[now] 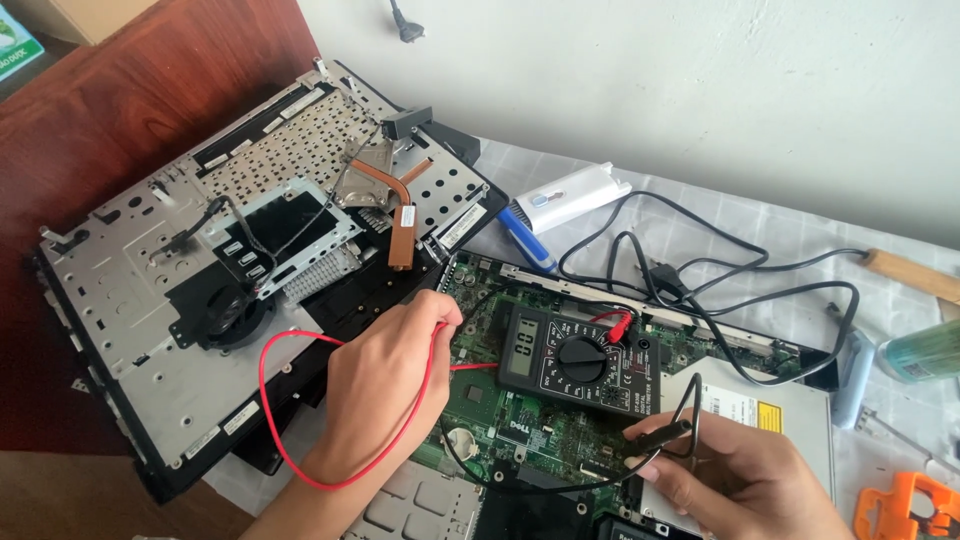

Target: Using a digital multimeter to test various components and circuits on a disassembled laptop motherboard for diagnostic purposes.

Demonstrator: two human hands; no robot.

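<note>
I see the green motherboard lying in the middle of the table, with a black multimeter resting on top of it. My left hand is closed around the red probe, pinching it between fingertips with its tip down on the board just left of the meter; the red lead loops round my wrist. My right hand grips the black probe near the board's lower right edge. Further left lies the stripped laptop chassis bearing a copper heatpipe; behind the meter sit a tangle of black cables and a white charger.
</note>
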